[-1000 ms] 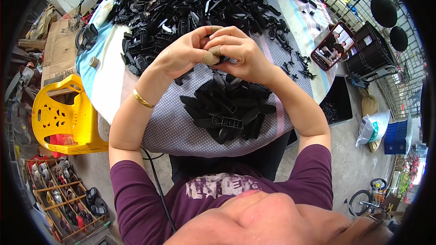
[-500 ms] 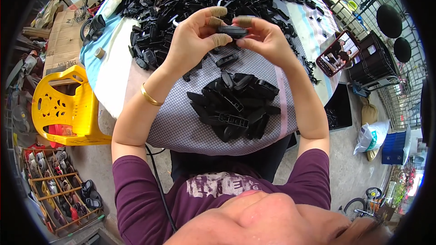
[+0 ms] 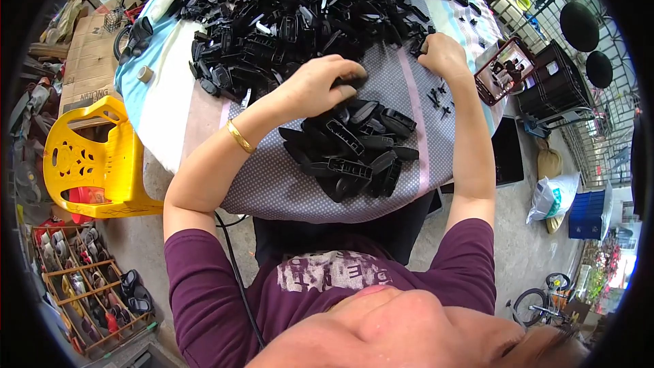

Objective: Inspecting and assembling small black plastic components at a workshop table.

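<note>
My left hand (image 3: 315,87) wears a gold bangle (image 3: 240,138) and is closed over a black plastic part (image 3: 349,82), just above the near pile of black plastic parts (image 3: 354,157) on the dotted grey cloth (image 3: 272,184). Farther out on the right, my right hand (image 3: 444,56) rests with curled fingers at the edge of the big heap of black parts (image 3: 306,7). Its fingertips are hidden, so what they hold does not show. Several small black clips (image 3: 439,99) lie loose just below that hand.
A phone in a red case (image 3: 507,71) lies at the table's right edge. A yellow plastic chair (image 3: 88,163) stands at the left, with cardboard boxes (image 3: 85,61) behind it and a shoe rack (image 3: 88,286) below. A black crate (image 3: 565,75) sits on the right.
Both hands held one black part together above the table. They have now separated: the left hand dropped toward the near pile with the part, and the right hand reached out to the heap's right edge.
</note>
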Available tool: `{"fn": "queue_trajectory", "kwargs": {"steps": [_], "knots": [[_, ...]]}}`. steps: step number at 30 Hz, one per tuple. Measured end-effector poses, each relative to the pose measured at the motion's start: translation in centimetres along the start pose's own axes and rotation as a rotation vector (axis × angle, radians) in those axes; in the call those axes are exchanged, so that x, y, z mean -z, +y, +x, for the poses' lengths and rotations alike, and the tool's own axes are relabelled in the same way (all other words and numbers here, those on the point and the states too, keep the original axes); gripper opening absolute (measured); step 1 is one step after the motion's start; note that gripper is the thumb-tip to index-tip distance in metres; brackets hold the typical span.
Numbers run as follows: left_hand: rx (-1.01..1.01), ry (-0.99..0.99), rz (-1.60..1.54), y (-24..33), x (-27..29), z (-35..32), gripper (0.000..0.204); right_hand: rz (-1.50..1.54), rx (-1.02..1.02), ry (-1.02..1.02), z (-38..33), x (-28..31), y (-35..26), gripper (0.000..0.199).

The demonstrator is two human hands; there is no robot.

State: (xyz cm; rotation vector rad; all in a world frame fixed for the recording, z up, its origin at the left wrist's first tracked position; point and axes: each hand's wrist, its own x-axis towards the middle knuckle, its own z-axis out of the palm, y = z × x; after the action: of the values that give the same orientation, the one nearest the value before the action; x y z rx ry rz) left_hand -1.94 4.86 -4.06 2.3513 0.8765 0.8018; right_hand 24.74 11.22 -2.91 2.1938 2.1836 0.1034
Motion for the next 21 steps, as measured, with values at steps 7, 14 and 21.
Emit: {"fn": "queue_trajectory", "kwargs": {"steps": [7, 14, 21], "knots": [[-0.011, -0.19, -0.115, 2.9, -0.4, -2.4, 0.029, -0.036, 0.124, -0.037, -0.5, 0.4, -1.2, 0.022], [0.041, 0.19, 0.274, 1.2, 1.1, -0.2, 0.025, 0.326, 0.323, 0.324, -1.7, 2.2, -1.8, 0.029], [-0.022, 0.312, 0.905, -2.4, -0.8, 2.6, 0.016, 1.06, 0.745, 0.206, -2.2, 1.3, -8.0, 0.029]]}}
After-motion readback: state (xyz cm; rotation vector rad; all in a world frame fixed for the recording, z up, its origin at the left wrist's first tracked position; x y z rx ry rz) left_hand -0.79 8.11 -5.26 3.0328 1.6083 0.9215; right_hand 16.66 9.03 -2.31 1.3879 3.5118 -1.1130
